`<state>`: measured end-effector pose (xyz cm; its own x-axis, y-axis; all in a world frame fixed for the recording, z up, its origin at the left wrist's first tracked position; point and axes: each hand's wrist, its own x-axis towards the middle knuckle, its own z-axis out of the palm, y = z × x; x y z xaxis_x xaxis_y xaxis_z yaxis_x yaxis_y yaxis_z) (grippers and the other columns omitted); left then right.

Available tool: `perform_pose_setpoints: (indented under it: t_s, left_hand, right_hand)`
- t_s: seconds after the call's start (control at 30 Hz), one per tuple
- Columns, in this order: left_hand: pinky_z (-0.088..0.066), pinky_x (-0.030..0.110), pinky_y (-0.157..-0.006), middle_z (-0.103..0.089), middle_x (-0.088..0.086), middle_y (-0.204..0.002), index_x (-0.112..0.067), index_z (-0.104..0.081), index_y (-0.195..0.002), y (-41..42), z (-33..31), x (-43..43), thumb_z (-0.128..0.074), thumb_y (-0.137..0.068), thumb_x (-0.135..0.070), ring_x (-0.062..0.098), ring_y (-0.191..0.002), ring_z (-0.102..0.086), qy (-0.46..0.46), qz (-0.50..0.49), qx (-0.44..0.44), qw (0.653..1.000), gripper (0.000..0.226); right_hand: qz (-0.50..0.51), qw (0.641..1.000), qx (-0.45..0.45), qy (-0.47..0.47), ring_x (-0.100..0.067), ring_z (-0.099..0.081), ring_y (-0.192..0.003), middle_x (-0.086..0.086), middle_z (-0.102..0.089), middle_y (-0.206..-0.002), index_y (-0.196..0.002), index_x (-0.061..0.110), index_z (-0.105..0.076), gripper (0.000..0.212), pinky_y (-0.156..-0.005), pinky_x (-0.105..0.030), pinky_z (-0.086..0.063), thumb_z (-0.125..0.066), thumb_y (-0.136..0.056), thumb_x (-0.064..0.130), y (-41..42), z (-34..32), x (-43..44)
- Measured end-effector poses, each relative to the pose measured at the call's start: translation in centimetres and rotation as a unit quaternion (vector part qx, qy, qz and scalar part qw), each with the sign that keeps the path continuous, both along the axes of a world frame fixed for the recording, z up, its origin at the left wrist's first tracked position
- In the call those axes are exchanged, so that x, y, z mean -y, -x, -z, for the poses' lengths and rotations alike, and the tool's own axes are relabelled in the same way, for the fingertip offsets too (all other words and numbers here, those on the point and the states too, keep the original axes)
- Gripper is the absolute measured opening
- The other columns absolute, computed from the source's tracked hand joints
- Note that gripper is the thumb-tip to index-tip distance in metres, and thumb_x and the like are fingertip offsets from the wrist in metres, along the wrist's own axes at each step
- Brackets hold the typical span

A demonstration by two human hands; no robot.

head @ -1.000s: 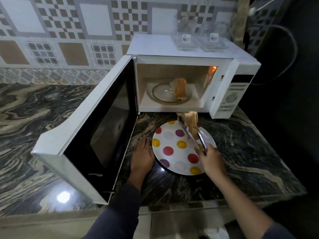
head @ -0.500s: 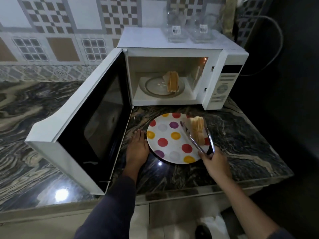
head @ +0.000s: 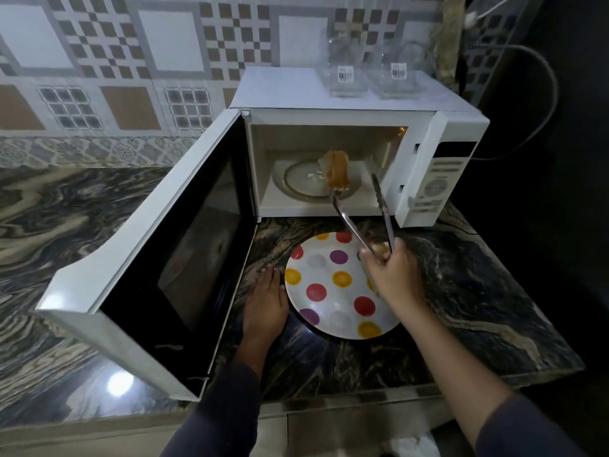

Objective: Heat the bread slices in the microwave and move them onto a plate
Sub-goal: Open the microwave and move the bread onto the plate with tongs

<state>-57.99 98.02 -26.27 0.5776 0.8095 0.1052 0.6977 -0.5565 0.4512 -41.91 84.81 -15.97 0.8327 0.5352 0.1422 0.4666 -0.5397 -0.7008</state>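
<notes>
Remaining bread (head: 336, 171) stands on edge on the turntable inside the open microwave (head: 329, 115). The tongs (head: 349, 222), which held a slice over the plate (head: 336, 301) 0.5 s ago, now gape empty at the oven mouth, w/ R hand (head: 393, 275) gripping them. That slice prob. lies on the plate, mostly hidden. L hand (head: 265, 298) lies flat on the tabletop (head: 461, 291) beside the plate. Next up, I'd say: 2nd pickup.

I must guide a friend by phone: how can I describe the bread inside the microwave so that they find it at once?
Find the white microwave, door open, on the marble counter. On its glass turntable stands the bread, brown and upright, the only food inside. Open tongs point at it.
</notes>
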Motion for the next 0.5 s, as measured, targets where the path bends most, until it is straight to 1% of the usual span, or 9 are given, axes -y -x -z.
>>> perform_pose_setpoints:
  t_s: [0.07,0.1,0.13,0.2,0.23,0.3,0.37,0.43,0.5]
  left_hand:
    - [-0.011,0.026,-0.116,-0.025,0.003,-0.155,-0.013,-0.027,-0.146,-0.1,-0.1,-0.1,-0.029,-0.100,-0.024,0.015,-0.144,-0.017,0.004,-0.003,0.012,1.000,0.047]
    - [-0.012,0.025,-0.115,-0.026,0.003,-0.154,-0.014,-0.029,-0.145,-0.1,-0.1,-0.1,-0.031,-0.100,-0.024,0.015,-0.144,-0.019,0.009,-0.005,0.024,1.000,0.047]
    - [-0.013,0.024,-0.115,-0.028,0.003,-0.153,-0.014,-0.032,-0.144,-0.2,-0.2,-0.2,-0.033,-0.099,-0.024,0.015,-0.143,-0.021,0.016,-0.008,0.038,0.999,0.046]
    - [-0.014,0.022,-0.114,-0.031,0.002,-0.152,-0.014,-0.035,-0.143,-0.3,-0.3,-0.2,-0.037,-0.098,-0.023,0.014,-0.142,-0.024,0.022,-0.016,0.057,0.998,0.045]
    - [-0.014,0.021,-0.114,-0.031,0.002,-0.152,-0.015,-0.035,-0.142,-0.3,-0.3,-0.3,-0.037,-0.098,-0.023,0.014,-0.142,-0.024,0.021,-0.019,0.061,0.998,0.045]
    - [-0.015,0.021,-0.113,-0.032,0.001,-0.152,-0.016,-0.036,-0.142,-0.3,-0.1,-0.3,-0.038,-0.098,-0.025,0.014,-0.141,-0.025,0.019,-0.023,0.066,0.997,0.045]
    - [-0.017,0.022,-0.113,-0.036,0.002,-0.149,-0.015,-0.040,-0.140,-0.3,0.0,-0.2,-0.035,-0.096,-0.027,0.015,-0.140,-0.030,0.010,-0.024,0.057,0.998,0.046]
    - [-0.020,0.025,-0.110,-0.046,0.006,-0.143,-0.012,-0.048,-0.135,-0.3,0.0,-0.1,-0.033,-0.090,-0.029,0.020,-0.135,-0.040,-0.007,-0.029,0.047,0.998,0.050]
    - [-0.024,0.031,-0.106,-0.054,0.008,-0.136,-0.010,-0.055,-0.129,-0.3,0.3,0.0,-0.034,-0.086,-0.031,0.023,-0.128,-0.049,-0.025,-0.042,0.045,0.998,0.052]
  right_hand:
    - [0.018,0.997,-0.072,-0.019,-0.031,-0.057,-0.108,-0.014,-0.056,-0.118,-0.123,0.003,-0.046,0.058,-0.079,-0.037,-0.049,-0.059,-0.085,0.046,-1.2,-0.5,-3.0]
    - [0.025,0.994,-0.101,-0.021,-0.032,-0.057,-0.109,-0.015,-0.056,-0.119,-0.124,0.002,-0.047,0.060,-0.082,-0.039,-0.051,-0.058,-0.085,0.047,-2.0,-0.7,-4.5]
    - [0.031,0.992,-0.123,-0.020,-0.032,-0.057,-0.107,-0.016,-0.057,-0.117,-0.121,0.000,-0.049,0.060,-0.082,-0.039,-0.051,-0.059,-0.085,0.047,-2.8,-0.8,-5.9]
    - [0.025,0.987,-0.156,-0.014,-0.029,-0.059,-0.098,-0.014,-0.059,-0.102,-0.110,-0.002,-0.056,0.054,-0.072,-0.034,-0.047,-0.058,-0.086,0.047,-4.1,-1.2,-8.5]
    - [0.015,0.985,-0.169,-0.015,-0.028,-0.059,-0.095,-0.011,-0.057,-0.098,-0.106,0.000,-0.056,0.049,-0.069,-0.031,-0.043,-0.057,-0.087,0.045,-4.5,-1.4,-9.6]
    - [0.006,0.981,-0.191,-0.025,-0.024,-0.055,-0.091,-0.008,-0.054,-0.097,-0.114,0.004,-0.055,0.044,-0.070,-0.030,-0.040,-0.057,-0.089,0.040,-5.4,-1.8,-11.6]
    - [0.011,0.978,-0.203,-0.034,-0.021,-0.054,-0.088,-0.006,-0.057,-0.098,-0.113,0.005,-0.056,0.037,-0.071,-0.031,-0.042,-0.056,-0.090,0.035,-6.3,-1.9,-13.2]
    - [0.015,0.980,-0.198,-0.019,-0.022,-0.056,-0.087,-0.006,-0.058,-0.095,-0.111,0.006,-0.056,0.031,-0.074,-0.032,-0.047,-0.054,-0.091,0.029,-7.4,-1.9,-14.5]
    - [0.009,0.982,-0.187,0.014,-0.023,-0.055,-0.086,-0.008,-0.057,-0.094,-0.112,0.004,-0.056,0.030,-0.075,-0.033,-0.046,-0.050,-0.093,0.027,-8.2,-2.1,-15.6]
